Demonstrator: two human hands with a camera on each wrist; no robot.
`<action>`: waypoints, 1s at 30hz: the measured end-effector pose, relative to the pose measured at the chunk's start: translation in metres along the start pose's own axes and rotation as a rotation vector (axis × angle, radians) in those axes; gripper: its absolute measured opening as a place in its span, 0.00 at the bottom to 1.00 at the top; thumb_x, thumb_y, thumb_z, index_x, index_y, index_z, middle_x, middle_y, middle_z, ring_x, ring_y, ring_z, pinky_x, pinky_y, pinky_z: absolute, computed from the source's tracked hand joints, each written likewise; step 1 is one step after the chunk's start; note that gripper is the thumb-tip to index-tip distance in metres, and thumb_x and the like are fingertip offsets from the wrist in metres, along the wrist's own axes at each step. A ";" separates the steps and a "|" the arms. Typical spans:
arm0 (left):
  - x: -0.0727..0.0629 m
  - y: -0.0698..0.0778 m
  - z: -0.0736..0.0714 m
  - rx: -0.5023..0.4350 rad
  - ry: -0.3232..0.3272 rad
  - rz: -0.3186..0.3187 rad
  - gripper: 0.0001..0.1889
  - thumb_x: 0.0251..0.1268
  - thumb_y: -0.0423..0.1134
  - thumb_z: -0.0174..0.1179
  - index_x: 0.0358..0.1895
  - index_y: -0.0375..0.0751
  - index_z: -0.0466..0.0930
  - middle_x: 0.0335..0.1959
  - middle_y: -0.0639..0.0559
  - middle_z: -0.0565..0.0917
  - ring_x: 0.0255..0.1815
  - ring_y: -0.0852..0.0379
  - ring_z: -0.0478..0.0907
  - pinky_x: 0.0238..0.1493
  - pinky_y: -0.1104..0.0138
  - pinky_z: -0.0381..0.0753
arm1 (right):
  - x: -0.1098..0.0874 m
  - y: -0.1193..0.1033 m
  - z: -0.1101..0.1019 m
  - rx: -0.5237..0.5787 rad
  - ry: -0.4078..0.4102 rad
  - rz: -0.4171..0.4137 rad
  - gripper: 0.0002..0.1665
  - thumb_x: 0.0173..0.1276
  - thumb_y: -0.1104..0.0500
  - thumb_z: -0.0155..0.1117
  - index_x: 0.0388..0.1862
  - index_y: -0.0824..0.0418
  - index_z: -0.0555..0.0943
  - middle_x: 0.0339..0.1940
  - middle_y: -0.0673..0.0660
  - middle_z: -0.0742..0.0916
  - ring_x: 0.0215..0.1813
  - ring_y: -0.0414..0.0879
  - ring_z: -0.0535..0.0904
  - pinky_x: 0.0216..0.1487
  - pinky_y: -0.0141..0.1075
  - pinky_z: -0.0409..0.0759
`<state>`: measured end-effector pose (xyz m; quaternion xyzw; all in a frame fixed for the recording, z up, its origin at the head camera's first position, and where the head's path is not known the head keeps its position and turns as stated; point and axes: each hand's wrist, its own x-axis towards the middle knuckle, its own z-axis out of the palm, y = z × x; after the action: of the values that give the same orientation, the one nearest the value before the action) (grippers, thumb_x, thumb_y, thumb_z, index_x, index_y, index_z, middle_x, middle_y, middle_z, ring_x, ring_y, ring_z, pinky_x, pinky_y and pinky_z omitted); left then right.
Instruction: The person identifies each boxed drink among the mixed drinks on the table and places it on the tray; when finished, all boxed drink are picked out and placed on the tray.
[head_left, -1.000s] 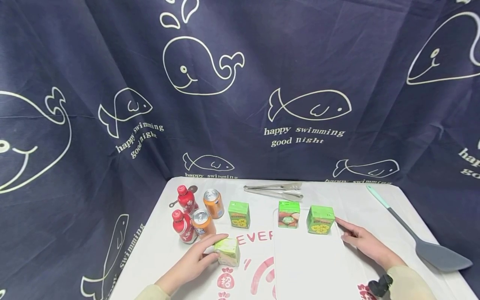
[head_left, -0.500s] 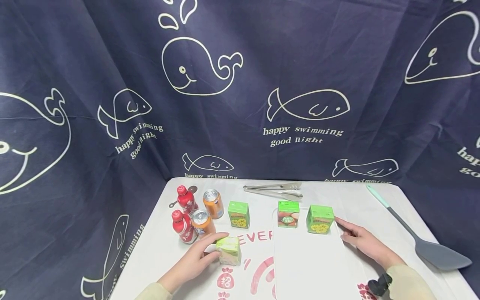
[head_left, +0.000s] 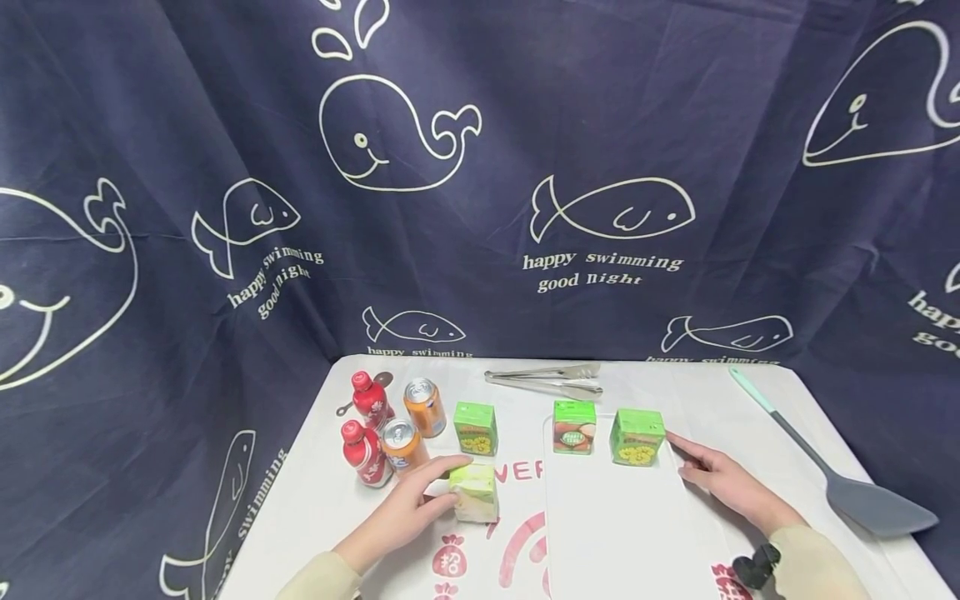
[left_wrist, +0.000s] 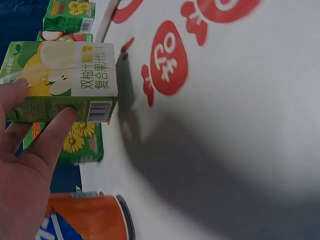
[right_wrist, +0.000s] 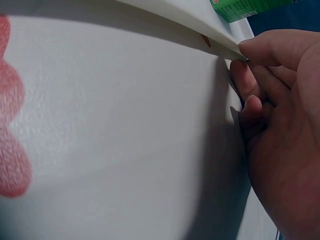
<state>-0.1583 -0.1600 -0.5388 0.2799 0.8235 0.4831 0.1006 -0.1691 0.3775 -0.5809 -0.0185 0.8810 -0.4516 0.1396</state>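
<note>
My left hand (head_left: 408,504) holds a pale green juice box (head_left: 474,493) between thumb and fingers, left of the white board. Fruit pictures and printed characters show on its face in the left wrist view. At the right edge of the white board (head_left: 615,533) is my right hand (head_left: 727,479). In the right wrist view its thumb (right_wrist: 265,47) lies at the board's edge, with fingers curled just below. A green carton with yellow flowers (head_left: 637,437) and a green carton with a red-brown print (head_left: 574,427) stand at the board's far end.
Another flowered green carton (head_left: 476,428) stands behind the held box. Orange cans (head_left: 424,407) and red bottles (head_left: 367,454) cluster at the left, with a dark spoon (head_left: 382,379) behind. Metal tongs (head_left: 543,379) lie at the back, and a grey spatula (head_left: 877,504) lies along the right side.
My left hand has carried the juice box to the right and slightly away from me, in front of the flowered carton. The right hand has stayed at the board's edge.
</note>
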 end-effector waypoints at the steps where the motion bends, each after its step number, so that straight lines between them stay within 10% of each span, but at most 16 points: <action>1: 0.002 0.001 0.002 -0.005 -0.006 0.003 0.26 0.77 0.46 0.62 0.75 0.61 0.71 0.70 0.59 0.77 0.68 0.55 0.76 0.56 0.63 0.85 | 0.000 0.000 0.000 0.004 -0.001 -0.003 0.41 0.79 0.54 0.62 0.83 0.65 0.59 0.73 0.71 0.73 0.63 0.60 0.71 0.74 0.67 0.62; 18: 0.045 0.027 0.032 -0.045 -0.036 0.091 0.27 0.77 0.43 0.63 0.75 0.54 0.71 0.70 0.61 0.77 0.68 0.56 0.76 0.66 0.56 0.79 | 0.001 -0.002 0.001 0.031 -0.020 0.000 0.41 0.79 0.55 0.61 0.83 0.65 0.59 0.82 0.73 0.60 0.80 0.75 0.52 0.76 0.68 0.55; 30: 0.078 0.046 0.062 -0.019 -0.027 0.195 0.25 0.76 0.43 0.63 0.74 0.57 0.73 0.68 0.62 0.78 0.66 0.60 0.76 0.66 0.58 0.79 | 0.000 -0.001 0.002 0.022 -0.001 -0.010 0.40 0.78 0.56 0.62 0.83 0.66 0.60 0.80 0.74 0.64 0.74 0.70 0.64 0.75 0.68 0.56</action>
<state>-0.1786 -0.0539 -0.5235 0.3644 0.7863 0.4944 0.0670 -0.1689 0.3758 -0.5813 -0.0215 0.8758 -0.4620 0.1381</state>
